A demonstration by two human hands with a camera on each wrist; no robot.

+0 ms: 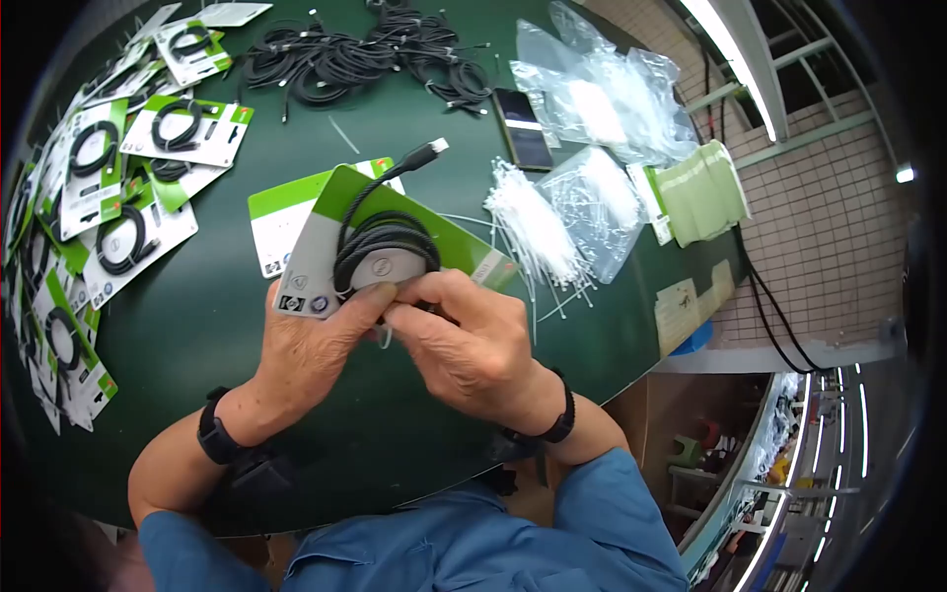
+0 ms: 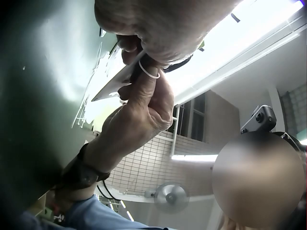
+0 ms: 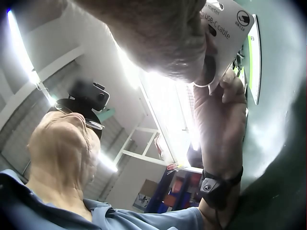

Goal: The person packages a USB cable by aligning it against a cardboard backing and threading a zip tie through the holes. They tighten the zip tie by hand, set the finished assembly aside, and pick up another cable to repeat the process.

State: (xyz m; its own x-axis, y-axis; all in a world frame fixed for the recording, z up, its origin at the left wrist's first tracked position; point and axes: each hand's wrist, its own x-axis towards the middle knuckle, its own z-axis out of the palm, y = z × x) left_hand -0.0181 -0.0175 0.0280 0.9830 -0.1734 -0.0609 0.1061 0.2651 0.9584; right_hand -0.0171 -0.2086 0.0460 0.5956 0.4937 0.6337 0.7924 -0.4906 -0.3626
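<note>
Card (image 1: 318,259) with a black cable (image 1: 385,240) coiled on it was held tilted just above the green table (image 1: 197,326), near its front edge. Left hand (image 1: 306,345) pinched the card's lower edge; right hand (image 1: 464,340) pinched a white tie (image 2: 149,72) there, looped and apparently not drawn tight. One plug (image 1: 426,153) stuck out loose. Finished cards (image 1: 109,187) lay left. Many bare cables (image 1: 365,54) and spare ties (image 1: 533,232) lay beyond, so much seemed undone.

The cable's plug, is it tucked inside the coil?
No, the plug sticks up free past the top edge of the card, away from the coiled cable.
</note>
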